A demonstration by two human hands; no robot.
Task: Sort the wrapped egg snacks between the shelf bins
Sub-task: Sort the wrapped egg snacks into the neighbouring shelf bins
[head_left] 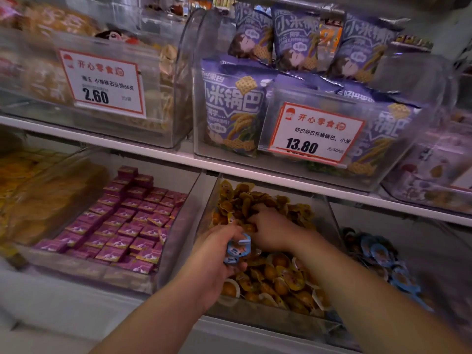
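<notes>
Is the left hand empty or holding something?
Holding: the left hand grips blue-wrapped egg snacks above the yellow snack bin.

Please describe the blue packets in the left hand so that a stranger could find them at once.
Find the clear bin of yellow-wrapped egg snacks on the lower shelf. Over it, the left hand grips the blue-wrapped packets, the only blue ones among yellow.
</notes>
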